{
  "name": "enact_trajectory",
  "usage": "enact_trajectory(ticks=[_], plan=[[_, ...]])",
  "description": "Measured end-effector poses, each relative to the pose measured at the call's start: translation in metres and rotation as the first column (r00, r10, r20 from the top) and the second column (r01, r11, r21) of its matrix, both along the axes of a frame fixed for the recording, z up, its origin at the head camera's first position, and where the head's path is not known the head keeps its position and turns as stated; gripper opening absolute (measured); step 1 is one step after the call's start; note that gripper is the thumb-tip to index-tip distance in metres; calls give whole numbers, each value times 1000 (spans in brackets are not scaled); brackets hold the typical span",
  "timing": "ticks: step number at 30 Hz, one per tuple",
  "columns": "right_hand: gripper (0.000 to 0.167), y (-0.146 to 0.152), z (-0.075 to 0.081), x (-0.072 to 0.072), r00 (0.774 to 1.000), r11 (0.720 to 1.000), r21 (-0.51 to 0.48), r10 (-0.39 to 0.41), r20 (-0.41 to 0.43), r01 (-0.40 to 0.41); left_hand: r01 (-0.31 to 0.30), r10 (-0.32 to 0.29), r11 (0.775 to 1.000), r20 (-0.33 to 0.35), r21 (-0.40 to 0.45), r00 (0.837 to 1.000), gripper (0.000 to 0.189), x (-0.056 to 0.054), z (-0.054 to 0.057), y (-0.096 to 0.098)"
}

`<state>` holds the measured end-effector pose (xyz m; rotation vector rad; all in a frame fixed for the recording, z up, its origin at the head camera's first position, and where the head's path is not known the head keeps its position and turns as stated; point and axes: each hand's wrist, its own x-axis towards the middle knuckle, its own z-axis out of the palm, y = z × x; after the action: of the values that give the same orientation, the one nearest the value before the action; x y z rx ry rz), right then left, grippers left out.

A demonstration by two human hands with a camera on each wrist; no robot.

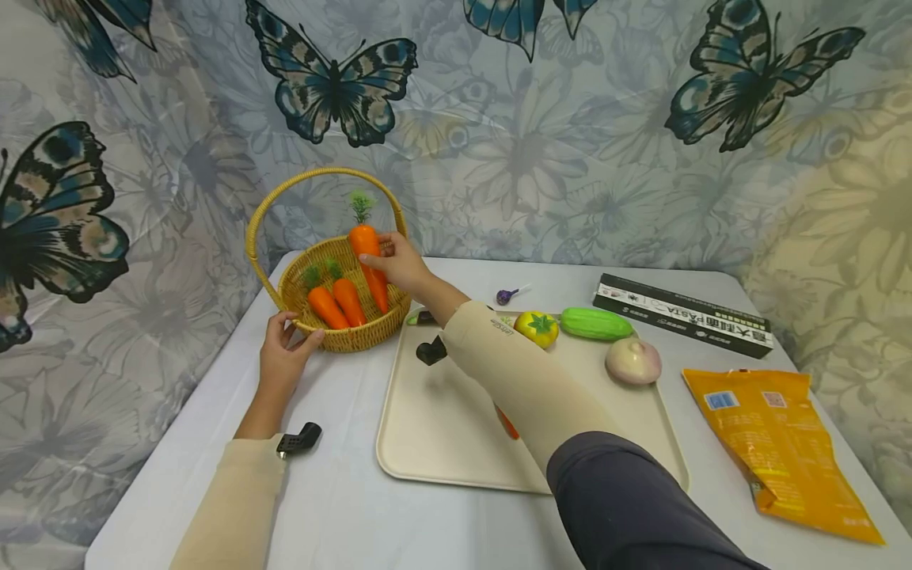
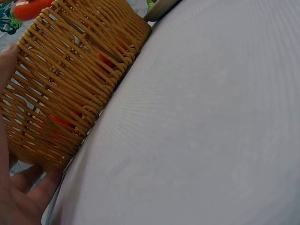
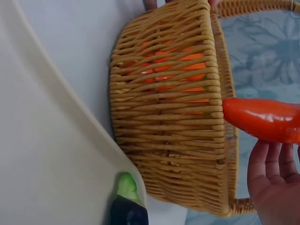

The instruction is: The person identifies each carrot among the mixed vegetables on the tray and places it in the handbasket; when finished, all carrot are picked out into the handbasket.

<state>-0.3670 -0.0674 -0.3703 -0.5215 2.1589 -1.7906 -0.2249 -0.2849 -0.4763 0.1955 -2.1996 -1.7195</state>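
In the head view a wicker basket [image 1: 349, 339] stands at the table's left, its handle upright. Two carrots [image 1: 348, 299] with green tops lie inside it. My right hand [image 1: 404, 265] holds another carrot [image 1: 365, 239] by its upper part, thumb on one side and fingers on the other. That carrot's tip points down into the basket. My left hand [image 1: 281, 356] grips the basket's near left side, thumb near the rim. In the left wrist view, fingers [image 2: 44, 190] of that hand reach under the wicker. The right wrist view shows the held carrot [image 3: 262, 117] crossing the rim.
Right of the basket is a beige tray [image 1: 456, 467] with a yellow tomato-like vegetable [image 1: 537, 328], cucumber [image 1: 594, 324], pinkish-white bulb [image 1: 633, 361], orange piece [image 1: 507, 423] and dark green-ended vegetable [image 3: 127, 201]. Beyond lie a purple lollipop [image 1: 504, 297], black pasta box [image 1: 680, 314] and orange bag [image 1: 784, 443].
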Motion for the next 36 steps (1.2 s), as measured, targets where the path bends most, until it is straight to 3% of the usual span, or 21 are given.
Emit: enact_trajectory(ticks=[6,15,19,24,30,36], plan=[[57,-8,-9,-7,1000,999,32,-6,12,6,-7,6,1000,-32,-21,999,66,-3,-6,-3],[56,-18,-23,-13,1000,981,194,17,25,-22,1,-2,999,-56,-32,998,65,-3,-8,-2],[57,-23,-24,-14,998,941,337,47,-40,-31,-7,5,1000,-60,-30,998,65,-2,-7,-2],[59,-27,-26,-11,986,852,523,69,-155,22,-10,8,999,-66,-41,998,66,-3,-8,-4],[59,-27,-27,-8,979,829,555,57,-195,62,-2,0,999,-59,-36,998,67,-5,-8,-4],[56,-30,-27,-5,964,780,622,108,-241,68,5,-6,999,-47,-35,999,66,-3,-7,-5]])
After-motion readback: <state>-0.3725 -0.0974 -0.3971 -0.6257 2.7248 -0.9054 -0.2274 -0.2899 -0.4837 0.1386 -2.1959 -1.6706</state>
